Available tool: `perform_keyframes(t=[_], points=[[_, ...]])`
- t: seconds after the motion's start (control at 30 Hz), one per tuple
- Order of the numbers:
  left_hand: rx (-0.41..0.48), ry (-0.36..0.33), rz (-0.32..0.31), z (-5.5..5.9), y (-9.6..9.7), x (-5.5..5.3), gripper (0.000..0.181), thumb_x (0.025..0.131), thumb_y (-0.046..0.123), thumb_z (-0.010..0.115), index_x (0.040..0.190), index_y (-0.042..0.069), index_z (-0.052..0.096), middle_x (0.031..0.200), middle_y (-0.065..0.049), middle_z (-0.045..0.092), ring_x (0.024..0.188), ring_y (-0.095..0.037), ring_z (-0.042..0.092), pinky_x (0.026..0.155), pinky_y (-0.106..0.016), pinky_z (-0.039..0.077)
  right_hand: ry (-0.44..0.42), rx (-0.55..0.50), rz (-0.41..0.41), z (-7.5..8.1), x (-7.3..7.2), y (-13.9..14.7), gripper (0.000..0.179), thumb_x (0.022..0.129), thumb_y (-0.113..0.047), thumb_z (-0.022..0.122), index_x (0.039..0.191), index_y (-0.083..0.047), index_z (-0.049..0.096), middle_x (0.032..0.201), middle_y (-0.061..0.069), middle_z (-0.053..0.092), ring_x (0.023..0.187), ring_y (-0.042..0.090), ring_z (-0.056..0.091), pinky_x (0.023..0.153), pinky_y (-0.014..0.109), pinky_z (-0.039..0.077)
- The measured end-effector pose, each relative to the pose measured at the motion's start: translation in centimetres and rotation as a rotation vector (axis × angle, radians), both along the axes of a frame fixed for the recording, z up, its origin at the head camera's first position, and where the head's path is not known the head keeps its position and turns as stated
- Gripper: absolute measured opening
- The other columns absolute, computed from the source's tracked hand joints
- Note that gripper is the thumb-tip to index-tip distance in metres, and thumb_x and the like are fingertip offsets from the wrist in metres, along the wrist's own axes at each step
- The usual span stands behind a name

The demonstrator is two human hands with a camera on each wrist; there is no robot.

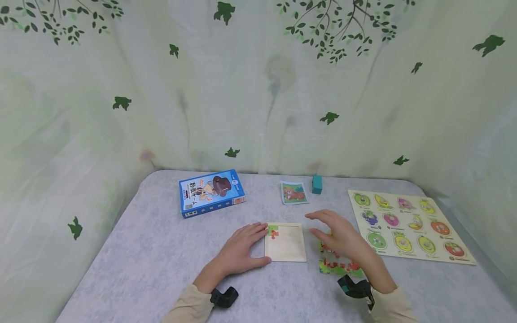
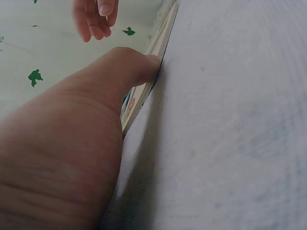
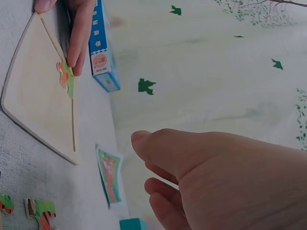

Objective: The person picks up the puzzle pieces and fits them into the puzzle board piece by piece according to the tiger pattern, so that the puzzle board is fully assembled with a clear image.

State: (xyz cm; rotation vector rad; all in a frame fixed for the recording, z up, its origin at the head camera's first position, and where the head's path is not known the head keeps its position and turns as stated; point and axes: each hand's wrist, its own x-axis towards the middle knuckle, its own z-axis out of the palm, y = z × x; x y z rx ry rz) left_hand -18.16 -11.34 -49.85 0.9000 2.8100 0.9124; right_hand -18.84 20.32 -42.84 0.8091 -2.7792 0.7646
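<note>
A square wooden puzzle tray lies on the table, with a small patch of joined green and red pieces in its upper left corner. My left hand rests along the tray's left side, its straight fingertips at the upper corner and the thumb at the lower edge. To the right of the tray, my right hand hovers with thumb and fingers apart and nothing between them. Loose jigsaw pieces in red and green lie under it, partly hidden by the hand. In the right wrist view, some pieces show near the tray.
A blue game box lies at the back left. Behind the tray are a small bear picture card and a teal block. A fruit picture board covers the right side. A leaf-patterned curtain hangs behind the table.
</note>
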Motion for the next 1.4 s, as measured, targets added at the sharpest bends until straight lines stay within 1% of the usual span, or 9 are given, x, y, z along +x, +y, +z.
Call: perform_keyframes(t=[0.2, 0.37, 0.63, 0.83, 1.03, 1.17, 1.4], points=[[0.007, 0.005, 0.009, -0.4, -0.1, 0.1, 0.080, 0.090, 0.056, 0.074, 0.153, 0.011, 0.051, 0.162, 0.001, 0.043, 0.154, -0.024, 0.033, 0.125, -0.053, 0.028, -0.050, -0.007, 0.006, 0.1, -0.1, 0.6, 0.040, 0.093, -0.016, 0.078, 0.132, -0.015, 0.069, 0.131, 0.002, 0.069, 0.121, 0.024, 0.065, 0.096, 0.045, 0.059], [0.006, -0.003, 0.014, -0.4, -0.1, 0.2, 0.082, 0.089, 0.055, 0.074, 0.154, 0.011, 0.050, 0.163, 0.002, 0.043, 0.154, -0.023, 0.033, 0.125, -0.052, 0.027, -0.088, -0.024, 0.010, 0.1, -0.1, 1.2, 0.040, 0.094, -0.015, 0.077, 0.133, -0.014, 0.068, 0.132, 0.002, 0.068, 0.121, 0.026, 0.066, 0.097, 0.047, 0.058], [0.000, -0.007, -0.001, -0.2, 0.0, 0.0, 0.080, 0.090, 0.055, 0.073, 0.153, 0.011, 0.050, 0.163, 0.001, 0.043, 0.155, -0.024, 0.032, 0.126, -0.051, 0.027, -0.071, -0.018, 0.032, 0.2, -0.3, 2.5, 0.040, 0.093, -0.008, 0.077, 0.132, -0.009, 0.068, 0.129, 0.006, 0.069, 0.118, 0.030, 0.067, 0.097, 0.048, 0.058], [-0.001, -0.005, 0.001, -0.1, -0.1, 0.0, 0.079, 0.090, 0.055, 0.073, 0.153, 0.012, 0.051, 0.162, 0.001, 0.043, 0.154, -0.024, 0.033, 0.126, -0.052, 0.027, -0.103, -0.031, 0.032, -0.1, -0.7, 3.3, 0.039, 0.093, -0.009, 0.076, 0.132, -0.006, 0.067, 0.129, 0.010, 0.070, 0.114, 0.031, 0.068, 0.096, 0.047, 0.059], [-0.008, -0.004, -0.003, -0.1, -0.1, 0.1, 0.080, 0.090, 0.056, 0.073, 0.153, 0.012, 0.051, 0.163, 0.001, 0.043, 0.155, -0.023, 0.032, 0.126, -0.051, 0.027, -0.146, -0.045, 0.023, -0.6, -1.0, 4.2, 0.039, 0.094, -0.010, 0.076, 0.131, -0.003, 0.067, 0.124, 0.013, 0.072, 0.108, 0.030, 0.069, 0.093, 0.046, 0.060], [-0.004, -0.001, -0.001, 0.0, 0.0, 0.1, 0.080, 0.090, 0.056, 0.073, 0.153, 0.012, 0.051, 0.163, 0.001, 0.043, 0.154, -0.024, 0.033, 0.126, -0.051, 0.027, -0.168, -0.040, 0.015, -0.8, -1.2, 4.8, 0.039, 0.095, -0.014, 0.076, 0.131, -0.005, 0.067, 0.123, 0.012, 0.072, 0.108, 0.029, 0.069, 0.093, 0.046, 0.060], [-0.010, -0.010, 0.000, 0.0, -0.1, 0.0, 0.080, 0.090, 0.056, 0.073, 0.153, 0.013, 0.051, 0.163, 0.001, 0.043, 0.154, -0.024, 0.033, 0.126, -0.051, 0.027, -0.223, -0.042, 0.007, -1.1, -1.4, 5.5, 0.041, 0.094, -0.018, 0.077, 0.131, -0.004, 0.067, 0.124, 0.012, 0.071, 0.110, 0.030, 0.069, 0.095, 0.048, 0.059]])
